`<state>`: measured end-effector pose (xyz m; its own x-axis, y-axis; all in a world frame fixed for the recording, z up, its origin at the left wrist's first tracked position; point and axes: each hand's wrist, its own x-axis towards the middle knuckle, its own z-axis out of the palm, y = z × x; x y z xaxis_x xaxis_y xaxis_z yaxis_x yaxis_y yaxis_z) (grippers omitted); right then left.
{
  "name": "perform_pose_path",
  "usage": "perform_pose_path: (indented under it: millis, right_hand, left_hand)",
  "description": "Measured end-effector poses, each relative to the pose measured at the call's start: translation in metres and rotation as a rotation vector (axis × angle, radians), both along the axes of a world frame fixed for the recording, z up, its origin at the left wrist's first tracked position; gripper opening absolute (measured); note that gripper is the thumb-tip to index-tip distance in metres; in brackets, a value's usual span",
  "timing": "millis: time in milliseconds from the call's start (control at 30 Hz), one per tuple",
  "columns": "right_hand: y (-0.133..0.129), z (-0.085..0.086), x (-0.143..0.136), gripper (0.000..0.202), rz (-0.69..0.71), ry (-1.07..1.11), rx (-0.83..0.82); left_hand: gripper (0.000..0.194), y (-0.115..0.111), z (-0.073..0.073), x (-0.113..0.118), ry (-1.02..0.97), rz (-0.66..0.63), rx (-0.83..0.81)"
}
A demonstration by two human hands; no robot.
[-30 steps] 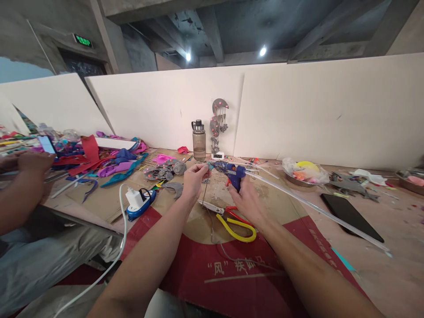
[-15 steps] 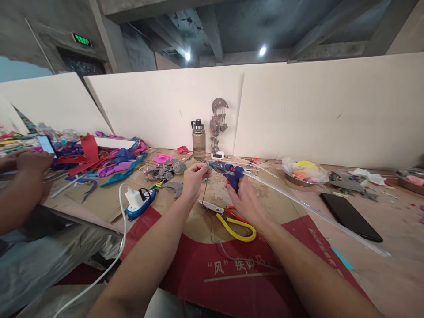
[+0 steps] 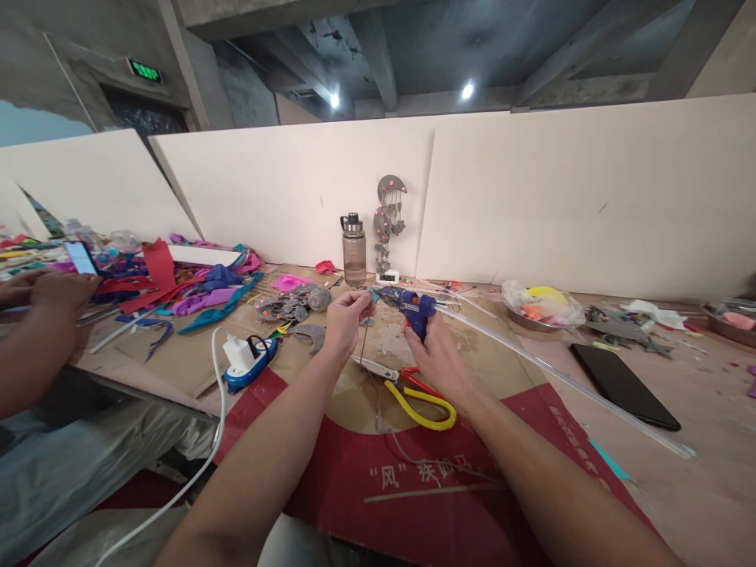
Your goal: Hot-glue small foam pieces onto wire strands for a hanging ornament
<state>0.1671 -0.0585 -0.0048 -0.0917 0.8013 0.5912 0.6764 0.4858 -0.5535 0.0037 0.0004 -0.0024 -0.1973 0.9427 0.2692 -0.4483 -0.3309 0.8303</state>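
Observation:
My right hand (image 3: 434, 342) is wrapped round the handle of a blue glue gun (image 3: 416, 311), with a long clear glue stick (image 3: 531, 358) running out of its back. The gun's tip points left and meets the fingertips of my left hand (image 3: 348, 315). Those fingers are pinched on a small piece too tiny to make out, and a thin grey cord (image 3: 365, 339) hangs down below them. Under the hands lie scissors with yellow handles (image 3: 428, 413) and a tool with red handles (image 3: 416, 380), on the cardboard (image 3: 348, 413).
A bottle (image 3: 354, 256) and a grey moon ornament (image 3: 390, 189) stand behind. Left are a blue power strip (image 3: 251, 366), grey felt pieces and yarn (image 3: 319, 298), coloured cloth (image 3: 159, 272) and another person's hands. Right lie a black phone (image 3: 623, 386) and a bagged bowl (image 3: 540, 307).

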Motion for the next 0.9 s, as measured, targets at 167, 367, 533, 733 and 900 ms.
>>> perform_pose_path:
  millis: [167,367,533,733,900]
  right_hand:
    - [0.0,0.0,0.0,0.015,0.023,0.017,0.017]
    - [-0.002,0.001,0.001,0.017,0.023,0.056,-0.041]
    - [0.006,-0.002,0.005,0.015,0.109,0.311,-0.149]
    - [0.039,-0.013,0.028,0.008,0.128,0.559,-0.494]
    - [0.06,-0.029,0.041,0.02,0.014,0.386,-0.614]
  left_hand:
    - [0.031,0.001,-0.002,-0.001,0.006,-0.005,-0.001]
    - [0.031,0.001,-0.002,-0.001,-0.002,-0.017,-0.003]
    - [0.033,0.003,-0.002,-0.005,-0.056,-0.037,-0.056]
    - [0.035,0.006,-0.003,-0.006,-0.067,-0.029,-0.088]
    - [0.024,0.005,-0.009,-0.001,0.127,0.06,-0.008]
